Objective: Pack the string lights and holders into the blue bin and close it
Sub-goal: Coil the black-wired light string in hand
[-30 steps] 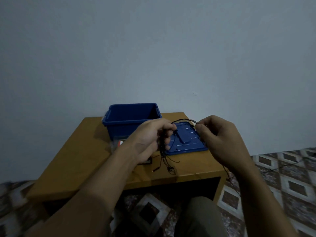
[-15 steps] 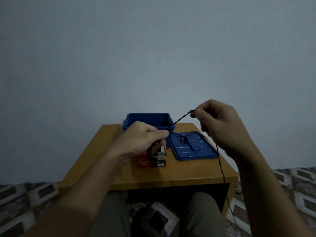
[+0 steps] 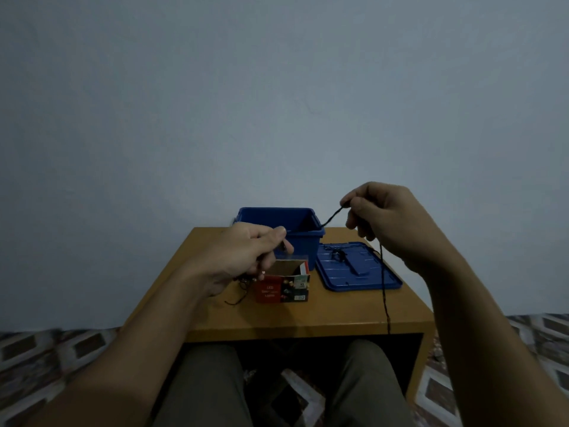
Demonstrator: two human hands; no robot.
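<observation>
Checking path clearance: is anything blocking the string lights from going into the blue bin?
Nothing visible does. The blue bin is open, its lid flat on the table to its right. The carton stands in front of it, by the left hand gripping the string lights.

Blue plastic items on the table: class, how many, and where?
2: the open blue plastic bin at the back; the flat blue plastic lid lying to its right.

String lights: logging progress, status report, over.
Left hand and right hand grip thin black string-light cord, stretched between them. Blue plastic bin open, flat blue lid beside it. Red cardboard box in front of bin.
</observation>
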